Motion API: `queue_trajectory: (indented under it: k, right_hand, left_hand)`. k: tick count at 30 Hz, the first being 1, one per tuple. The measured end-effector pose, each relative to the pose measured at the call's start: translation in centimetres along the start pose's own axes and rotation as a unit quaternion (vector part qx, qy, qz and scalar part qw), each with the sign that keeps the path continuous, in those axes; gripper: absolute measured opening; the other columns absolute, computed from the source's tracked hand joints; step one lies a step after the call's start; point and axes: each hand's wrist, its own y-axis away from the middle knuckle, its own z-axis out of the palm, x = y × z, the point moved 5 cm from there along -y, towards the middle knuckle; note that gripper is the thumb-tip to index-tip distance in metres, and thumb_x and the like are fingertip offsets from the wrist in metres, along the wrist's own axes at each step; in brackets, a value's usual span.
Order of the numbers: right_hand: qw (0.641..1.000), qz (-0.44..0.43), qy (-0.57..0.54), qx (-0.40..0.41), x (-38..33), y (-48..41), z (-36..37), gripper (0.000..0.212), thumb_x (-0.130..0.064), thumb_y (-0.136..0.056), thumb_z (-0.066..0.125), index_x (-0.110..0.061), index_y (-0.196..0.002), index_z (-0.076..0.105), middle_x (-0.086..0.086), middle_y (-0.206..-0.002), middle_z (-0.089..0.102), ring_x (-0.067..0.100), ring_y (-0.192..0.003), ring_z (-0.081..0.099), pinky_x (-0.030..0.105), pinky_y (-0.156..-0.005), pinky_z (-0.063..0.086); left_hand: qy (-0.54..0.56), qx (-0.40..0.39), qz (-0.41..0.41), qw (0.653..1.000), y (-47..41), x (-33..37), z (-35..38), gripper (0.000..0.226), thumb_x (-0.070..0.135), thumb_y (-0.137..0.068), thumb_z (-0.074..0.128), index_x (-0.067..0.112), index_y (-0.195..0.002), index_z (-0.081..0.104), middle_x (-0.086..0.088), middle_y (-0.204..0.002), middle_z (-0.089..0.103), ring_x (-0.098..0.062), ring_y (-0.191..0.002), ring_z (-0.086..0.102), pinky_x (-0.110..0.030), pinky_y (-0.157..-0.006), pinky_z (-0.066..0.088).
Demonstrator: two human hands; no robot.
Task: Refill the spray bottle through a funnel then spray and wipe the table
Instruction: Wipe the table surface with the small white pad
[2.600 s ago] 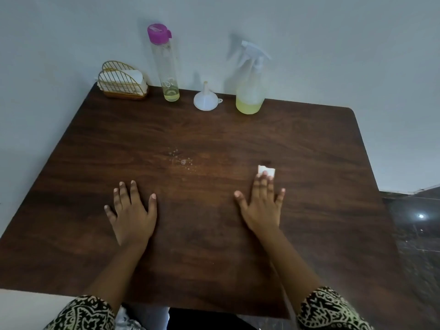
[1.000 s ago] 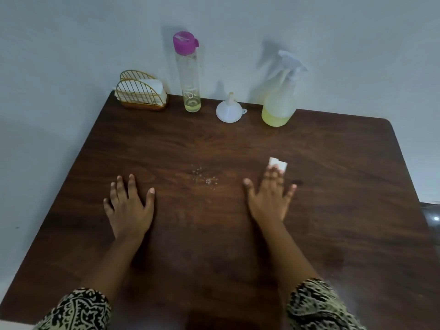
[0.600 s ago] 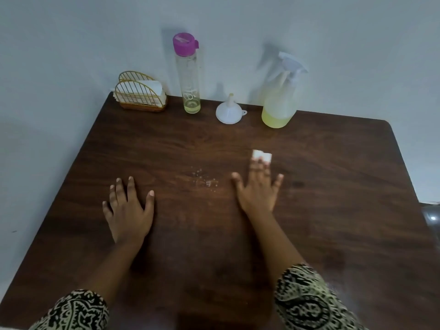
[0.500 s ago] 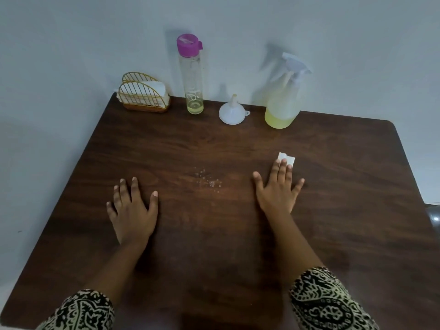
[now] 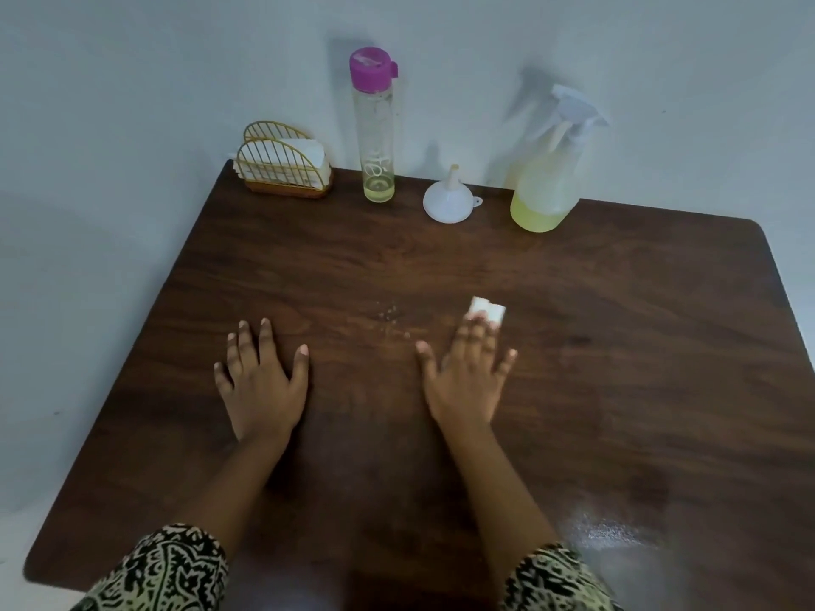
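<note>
Head view of a dark wood-grain table [image 5: 639, 346] set against a pale wall [image 5: 132, 81]. The spray bottle [image 5: 547, 183] stands upright at the far edge, right of centre; its body is translucent, its trigger head white, and pale yellow liquid fills roughly its lowest third. Just to its left the white funnel [image 5: 450, 202] rests mouth-down with its spout pointing up, near the bottle but not touching it. Further left stands a tall clear bottle [image 5: 377, 138] with a magenta cap and a shallow layer of yellow liquid at its base, and beside that, at the far left corner, a gold wire napkin holder [image 5: 284, 169] containing white napkins. The left hand [image 5: 262, 381] lies flat on the table, palm down, fingers straight and spread, holding nothing. The right hand [image 5: 467, 377] is likewise flat, its straight fingertips pressing a small folded white tissue [image 5: 487, 310] onto the surface; only the tissue's far end shows beyond the fingers. Small pale specks [image 5: 390, 317] lie between the hands, slightly beyond them. A wet sheen [image 5: 608, 531] shows near the right patterned sleeve [image 5: 560, 579].
</note>
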Motion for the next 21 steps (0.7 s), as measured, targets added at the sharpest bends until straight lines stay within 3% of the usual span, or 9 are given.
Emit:
queue_trajectory:
  k: [4, 6, 9, 11, 14, 17, 19, 21]
  right_hand:
    - [0.988, -0.138, -0.042, -0.052, -9.3, 3.0, 2.8, 0.085, -0.07, -0.089, 0.012, -0.015, -0.15, -0.006, 0.003, -0.161, -0.006, 0.017, -0.146, -0.014, 0.044, -0.105, -0.029]
    - [0.99, -0.137, -0.017, -0.044, -7.9, 2.7, 2.6, 0.083, -0.07, -0.089, 0.013, -0.016, -0.151, -0.004, 0.0, -0.161, -0.004, 0.015, -0.147, -0.01, 0.046, -0.106, -0.028]
    - [0.998, -0.061, 0.022, 0.01, -0.1, 2.0, 1.1, 0.084, -0.07, -0.088, 0.011, -0.016, -0.151, -0.001, 0.001, -0.161, 0.004, 0.016, -0.148, -0.002, 0.052, -0.112, -0.014]
    - [0.999, -0.015, 0.026, 0.017, 2.6, 2.2, 0.4, 0.086, -0.071, -0.087, 0.008, -0.015, -0.151, -0.004, 0.002, -0.161, 0.0, 0.018, -0.148, -0.006, 0.052, -0.113, -0.013]
    - [0.997, -0.073, -0.003, -0.008, -2.7, 4.3, 1.5, 0.089, -0.071, -0.086, 0.012, -0.01, -0.151, -0.001, 0.008, -0.16, 0.004, 0.022, -0.148, -0.003, 0.049, -0.111, -0.018]
    - [0.987, -0.147, -0.036, -0.045, -8.3, 7.1, 3.4, 0.088, -0.071, -0.085, 0.006, -0.013, -0.15, -0.006, 0.004, -0.161, -0.003, 0.018, -0.147, -0.012, 0.043, -0.105, -0.032]
    - [0.987, -0.151, -0.022, -0.043, -7.5, 6.8, 3.3, 0.085, -0.071, -0.086, 0.005, -0.015, -0.15, -0.005, 0.002, -0.161, -0.003, 0.016, -0.147, -0.011, 0.044, -0.103, -0.033]
    - [0.992, -0.125, 0.002, -0.005, -3.5, 6.0, 2.6, 0.085, -0.069, -0.088, 0.011, -0.014, -0.151, 0.002, 0.002, -0.161, 0.005, 0.018, -0.148, -0.001, 0.049, -0.108, -0.023]
  left_hand:
    - [-0.001, -0.003, 0.001, 1.0, -0.1, -0.2, 0.3, 0.067, 0.05, -0.096, 0.044, 0.016, -0.152, 0.028, -0.015, -0.16, 0.024, -0.03, -0.149, 0.016, -0.056, -0.116, 0.014]
    - [-0.002, 0.0, 0.003, 1.0, -0.2, -0.2, 0.4, 0.067, 0.05, -0.096, 0.044, 0.016, -0.152, 0.028, -0.015, -0.16, 0.024, -0.031, -0.149, 0.017, -0.056, -0.116, 0.014]
    - [0.002, 0.006, 0.004, 1.0, -0.2, -0.3, 0.4, 0.067, 0.05, -0.096, 0.044, 0.015, -0.151, 0.029, -0.015, -0.159, 0.026, -0.031, -0.148, 0.018, -0.057, -0.115, 0.015]
    - [0.0, 0.01, 0.004, 1.0, -0.4, -0.2, 0.5, 0.066, 0.05, -0.096, 0.044, 0.015, -0.151, 0.03, -0.016, -0.159, 0.026, -0.031, -0.148, 0.019, -0.057, -0.115, 0.015]
    - [-0.001, 0.007, 0.006, 1.0, -0.4, -0.4, 0.6, 0.066, 0.05, -0.096, 0.044, 0.015, -0.151, 0.03, -0.016, -0.159, 0.026, -0.032, -0.148, 0.019, -0.057, -0.115, 0.015]
    - [-0.001, 0.008, 0.005, 1.0, -0.3, -0.5, 0.7, 0.066, 0.051, -0.096, 0.042, 0.016, -0.15, 0.03, -0.016, -0.159, 0.026, -0.032, -0.148, 0.018, -0.057, -0.115, 0.015]
    - [-0.003, 0.014, 0.007, 1.0, -0.3, -0.6, 0.8, 0.066, 0.051, -0.096, 0.041, 0.016, -0.15, 0.03, -0.015, -0.159, 0.027, -0.032, -0.148, 0.019, -0.057, -0.115, 0.015]
    - [-0.001, 0.016, 0.007, 1.0, -0.4, -0.6, 0.8, 0.066, 0.052, -0.096, 0.041, 0.016, -0.15, 0.031, -0.015, -0.159, 0.027, -0.031, -0.148, 0.019, -0.057, -0.115, 0.015]
